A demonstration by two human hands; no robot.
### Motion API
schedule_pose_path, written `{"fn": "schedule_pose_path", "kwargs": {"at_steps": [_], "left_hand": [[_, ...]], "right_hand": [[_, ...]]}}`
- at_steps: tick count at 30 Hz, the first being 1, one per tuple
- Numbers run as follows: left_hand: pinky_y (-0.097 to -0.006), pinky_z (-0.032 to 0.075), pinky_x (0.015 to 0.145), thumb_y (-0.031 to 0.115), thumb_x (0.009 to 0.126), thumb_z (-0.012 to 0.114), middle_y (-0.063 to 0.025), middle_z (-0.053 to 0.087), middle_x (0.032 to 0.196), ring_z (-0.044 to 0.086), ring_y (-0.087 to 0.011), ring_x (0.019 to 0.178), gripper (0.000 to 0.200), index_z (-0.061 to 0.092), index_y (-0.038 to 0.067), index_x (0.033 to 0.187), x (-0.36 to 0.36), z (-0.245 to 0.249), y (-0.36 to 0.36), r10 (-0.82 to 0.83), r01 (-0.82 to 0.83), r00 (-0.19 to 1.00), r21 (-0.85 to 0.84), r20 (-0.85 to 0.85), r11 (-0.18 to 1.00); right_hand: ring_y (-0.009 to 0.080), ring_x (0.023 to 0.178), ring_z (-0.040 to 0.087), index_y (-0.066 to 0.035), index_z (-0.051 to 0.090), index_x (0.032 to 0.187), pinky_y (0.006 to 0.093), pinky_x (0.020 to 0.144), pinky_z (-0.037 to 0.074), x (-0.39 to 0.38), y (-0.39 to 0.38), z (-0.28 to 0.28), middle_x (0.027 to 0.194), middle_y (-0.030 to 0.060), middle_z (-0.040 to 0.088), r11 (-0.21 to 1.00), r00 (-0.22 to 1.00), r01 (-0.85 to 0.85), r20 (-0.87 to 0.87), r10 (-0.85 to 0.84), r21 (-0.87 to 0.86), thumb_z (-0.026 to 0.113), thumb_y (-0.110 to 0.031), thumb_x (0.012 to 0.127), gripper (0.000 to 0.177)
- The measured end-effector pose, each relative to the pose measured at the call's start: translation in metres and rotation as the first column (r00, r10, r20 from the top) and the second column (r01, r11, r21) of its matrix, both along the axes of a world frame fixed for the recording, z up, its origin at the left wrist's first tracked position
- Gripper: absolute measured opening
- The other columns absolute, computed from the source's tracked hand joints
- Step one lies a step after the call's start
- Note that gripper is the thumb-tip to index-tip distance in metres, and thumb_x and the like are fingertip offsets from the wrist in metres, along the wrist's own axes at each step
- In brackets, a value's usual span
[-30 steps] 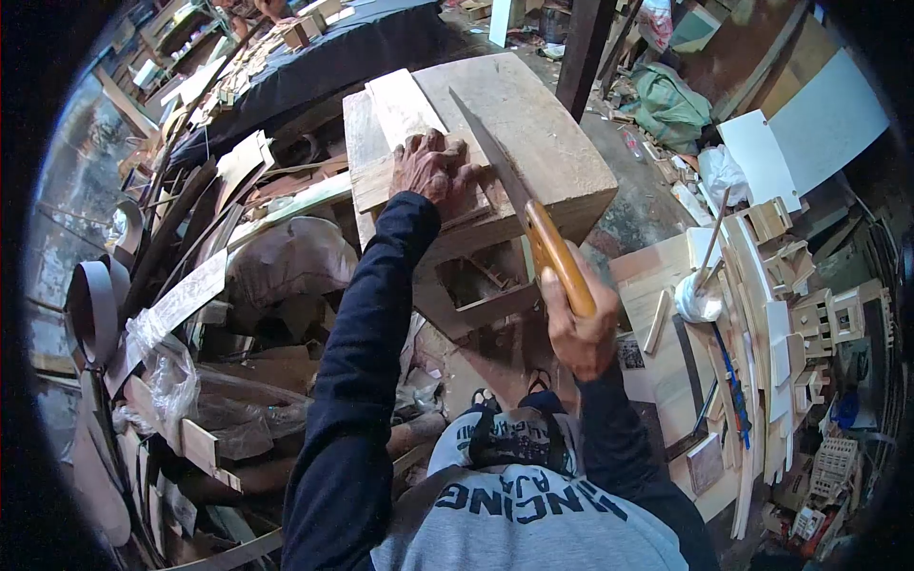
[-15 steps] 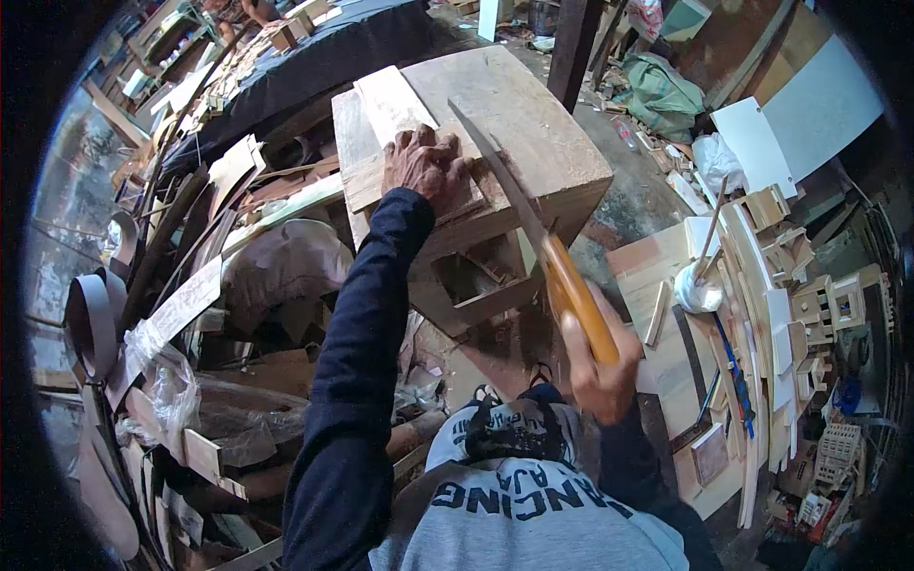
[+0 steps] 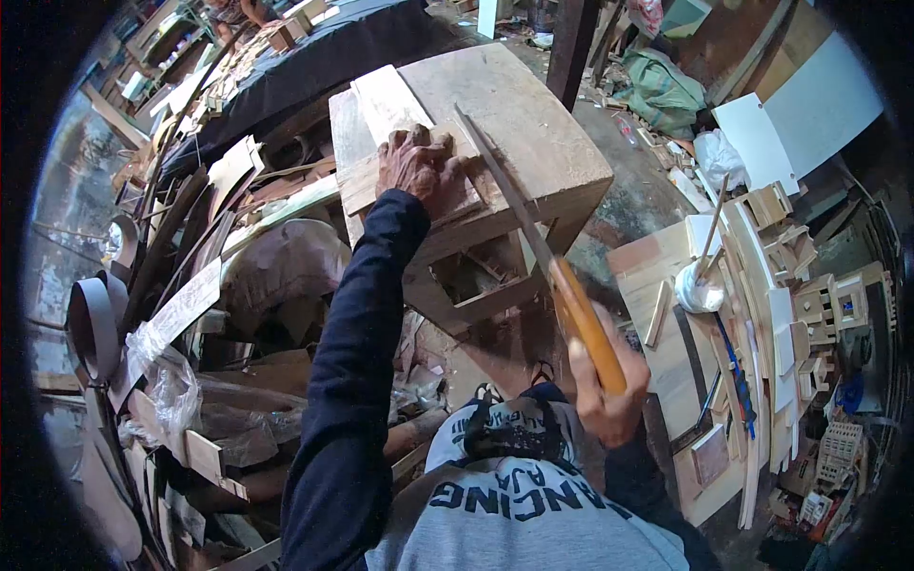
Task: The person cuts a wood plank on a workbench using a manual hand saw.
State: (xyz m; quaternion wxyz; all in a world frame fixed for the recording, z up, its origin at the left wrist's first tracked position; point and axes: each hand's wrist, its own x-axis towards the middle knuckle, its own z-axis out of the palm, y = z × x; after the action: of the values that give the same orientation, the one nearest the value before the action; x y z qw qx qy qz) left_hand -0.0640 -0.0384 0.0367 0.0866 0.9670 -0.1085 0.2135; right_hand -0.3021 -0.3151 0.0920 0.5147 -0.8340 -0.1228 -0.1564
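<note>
Item 1: right hand (image 3: 614,404), closed round the orange-brown handle of a saw (image 3: 583,324). Blade slants away over the near edge of a box-like wooden bench (image 3: 562,143), tip above its top. Tooth contact with wood: cannot tell. Risk: a twist of the wrist could bind or bow the thin blade.

Item 2: left hand (image 3: 417,169), not closed round anything; fingers bent, palm down, bearing on boards near the bench's left near corner. Risk: the blade lies just beside the fingers; a skip sideways could cut them.

Item 3: pale board (image 3: 386,100), under the left fingers, reaching towards the far left edge. No clamp visible; uneven hand pressure could let it slide or pivot.

Surroundings, near side: clear plastic wrap (image 3: 171,381) and scrap wood left of the left arm. To the right, a low wooden panel (image 3: 657,276) carrying loose strips, a white cup (image 3: 700,288) with sticks, and a blue tool (image 3: 738,381); a wide elbow swing could knock these.

Farther: small wooden models (image 3: 824,319) at right; green sack (image 3: 662,95); dark post (image 3: 574,48) just beyond the bench's far edge, limiting reach there; dark-covered table (image 3: 314,76); another person (image 3: 252,11), far left, well apart.
</note>
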Motion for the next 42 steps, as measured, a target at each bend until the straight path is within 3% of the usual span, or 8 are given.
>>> {"fn": "schedule_pose_path", "kwargs": {"at_steps": [4,7,12,21,25,35,40,42], "left_hand": [[-0.0447,0.039,0.100,0.049,0.088,0.062,-0.0144,0.060,0.123,0.049,-0.0360,0.115,0.049,0.070,0.013,0.120,-0.004,-0.003,0.005,-0.040,0.040,0.999,-0.014,0.027,0.999],[-0.0451,0.039,0.101,0.047,0.088,0.062,-0.0162,0.059,0.126,0.049,-0.0371,0.117,0.048,0.070,0.013,0.121,0.000,-0.006,0.006,-0.032,0.033,0.999,-0.013,0.029,0.999],[-0.0464,0.033,0.107,0.048,0.084,0.066,-0.0094,0.052,0.133,0.042,-0.0322,0.126,0.040,0.072,0.026,0.117,0.012,-0.014,0.010,0.009,-0.010,0.999,-0.019,-0.039,1.000],[-0.0514,0.028,0.111,0.050,0.085,0.062,-0.0104,0.047,0.143,0.038,-0.0361,0.132,0.041,0.070,0.029,0.119,0.009,-0.011,0.006,-0.008,0.007,0.999,-0.037,-0.047,0.999],[-0.0453,0.033,0.109,0.050,0.090,0.061,-0.0173,0.056,0.136,0.045,-0.0378,0.126,0.046,0.071,0.017,0.120,0.004,0.002,0.006,-0.095,0.095,0.995,-0.007,-0.035,0.995],[-0.0481,0.036,0.103,0.045,0.089,0.063,-0.0150,0.057,0.131,0.048,-0.0376,0.118,0.039,0.073,0.018,0.116,0.007,-0.005,0.005,-0.049,0.049,0.999,-0.016,0.023,0.999],[-0.0495,0.030,0.108,0.051,0.088,0.060,-0.0125,0.053,0.135,0.043,-0.0353,0.125,0.041,0.073,0.024,0.117,0.003,0.000,0.004,-0.051,0.049,0.997,-0.042,-0.064,0.998],[-0.0498,0.030,0.108,0.052,0.088,0.060,-0.0126,0.052,0.135,0.042,-0.0350,0.126,0.042,0.073,0.025,0.117,0.004,0.004,0.003,-0.043,0.040,0.996,-0.040,-0.080,0.998]], "right_hand": [[0.0318,0.088,0.070,0.003,0.056,0.126,0.0376,0.077,0.054,0.066,0.026,0.008,0.100,0.0243,0.068,0.999,0.982,-0.040,-0.184,0.039,0.002,0.060,-0.012,0.091,0.038],[0.0311,0.084,0.069,0.003,0.058,0.123,0.0370,0.075,0.054,0.073,0.028,-0.006,0.097,0.0234,0.067,0.996,1.000,-0.015,0.005,0.015,0.090,0.060,-0.013,0.092,0.036],[0.0288,0.088,0.069,0.004,0.056,0.126,0.0357,0.080,0.053,0.028,0.007,0.007,0.101,0.0220,0.067,0.997,0.997,-0.018,-0.079,0.024,0.080,0.059,-0.012,0.092,0.038],[0.0238,0.088,0.068,0.002,0.057,0.126,0.0333,0.081,0.052,0.006,0.002,0.016,0.101,0.0196,0.068,0.996,0.998,0.026,-0.065,-0.020,0.091,0.060,-0.011,0.092,0.037],[0.0248,0.078,0.067,0.001,0.059,0.122,0.0345,0.071,0.053,0.076,0.037,0.007,0.088,0.0195,0.065,0.993,0.997,-0.052,-0.049,0.058,0.109,0.061,-0.012,0.092,0.033],[0.0289,0.087,0.071,0.003,0.056,0.125,0.0358,0.075,0.054,0.009,0.002,0.010,0.097,0.0235,0.067,1.000,0.999,-0.015,0.049,0.014,0.013,0.058,-0.011,0.092,0.036],[0.0310,0.079,0.070,0.001,0.059,0.121,0.0373,0.071,0.054,0.081,0.033,0.002,0.090,0.0225,0.067,0.997,0.993,-0.072,-0.089,0.075,0.037,0.060,-0.014,0.091,0.034],[0.0295,0.078,0.069,0.002,0.058,0.122,0.0360,0.071,0.054,0.091,0.041,-0.007,0.090,0.0221,0.067,0.988,0.998,-0.057,0.019,0.055,0.143,0.059,-0.012,0.092,0.033]]}}
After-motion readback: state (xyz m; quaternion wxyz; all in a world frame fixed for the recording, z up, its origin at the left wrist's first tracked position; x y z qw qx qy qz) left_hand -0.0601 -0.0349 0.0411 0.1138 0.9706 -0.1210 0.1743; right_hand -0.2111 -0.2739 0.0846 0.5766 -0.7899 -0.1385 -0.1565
